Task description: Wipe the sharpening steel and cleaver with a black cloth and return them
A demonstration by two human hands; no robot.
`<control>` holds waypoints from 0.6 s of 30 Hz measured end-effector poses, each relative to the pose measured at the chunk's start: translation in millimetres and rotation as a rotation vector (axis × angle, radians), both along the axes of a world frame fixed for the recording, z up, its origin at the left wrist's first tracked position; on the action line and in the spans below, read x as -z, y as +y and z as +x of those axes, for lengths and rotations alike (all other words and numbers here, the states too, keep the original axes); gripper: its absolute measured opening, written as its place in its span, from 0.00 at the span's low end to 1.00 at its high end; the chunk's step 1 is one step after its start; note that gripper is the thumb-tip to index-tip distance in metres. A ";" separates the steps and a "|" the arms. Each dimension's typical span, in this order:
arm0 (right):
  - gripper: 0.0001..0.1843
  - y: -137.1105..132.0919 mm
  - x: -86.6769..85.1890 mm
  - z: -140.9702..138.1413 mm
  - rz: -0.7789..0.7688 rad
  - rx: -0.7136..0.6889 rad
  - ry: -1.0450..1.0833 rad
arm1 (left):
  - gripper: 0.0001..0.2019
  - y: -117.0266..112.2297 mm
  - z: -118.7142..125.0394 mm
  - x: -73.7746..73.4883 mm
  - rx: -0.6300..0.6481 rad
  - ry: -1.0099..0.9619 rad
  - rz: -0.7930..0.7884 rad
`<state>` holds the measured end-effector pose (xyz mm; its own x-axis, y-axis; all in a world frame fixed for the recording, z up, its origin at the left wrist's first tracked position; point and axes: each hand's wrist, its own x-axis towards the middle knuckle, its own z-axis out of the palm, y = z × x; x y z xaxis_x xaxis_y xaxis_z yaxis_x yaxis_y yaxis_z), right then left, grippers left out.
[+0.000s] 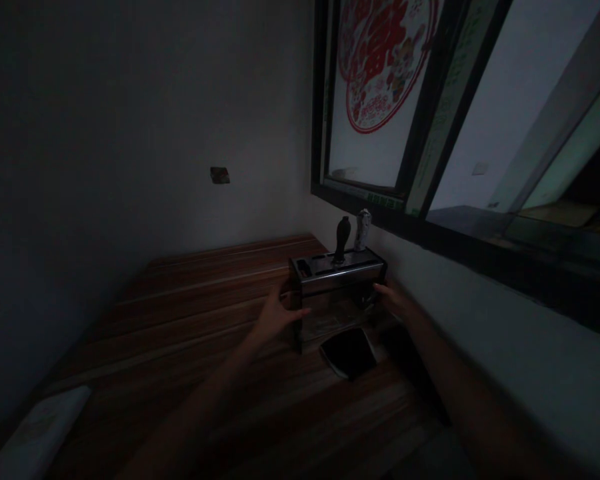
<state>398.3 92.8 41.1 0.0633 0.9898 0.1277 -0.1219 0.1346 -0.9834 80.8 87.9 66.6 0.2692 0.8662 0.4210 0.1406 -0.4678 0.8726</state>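
A knife holder (343, 269) with a shiny metal top, dark ends and a clear-looking front stands upright in the table's corner. Two handles stick up from its slots: a dark handle (343, 237) and a pale, patterned handle (363, 230). Around its left end curls my left hand (279, 312), thumb at the front and fingers partly hidden behind. My right hand (387, 297) is at the right end, its fingertips on or very near the holder's edge; dim light hides the contact. Just in front lies a flat dark cleaver-shaped blade (349, 353).
Striped wood covers the tabletop (200, 313). A long dark shape (415, 370), unclear in the gloom, lies under my right forearm. At the near left is a white box-like object (40, 427). Walls meet behind the holder, and a dark window frame (370, 200) juts along the right.
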 end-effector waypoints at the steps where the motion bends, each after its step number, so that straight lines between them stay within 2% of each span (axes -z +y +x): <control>1: 0.18 0.3 1.2 0.9 -0.001 -0.007 -0.016 | 0.39 -0.1 0.7 -0.1 0.001 0.001 -0.001; 7: 0.21 5.3 5.8 4.0 0.052 -0.014 -0.074 | 0.38 -2.7 3.3 -1.1 0.006 -0.003 -0.001; 18: 0.21 13.8 7.5 3.6 -0.013 -0.039 -0.045 | 0.40 -6.4 11.1 2.8 -0.045 -0.045 -0.024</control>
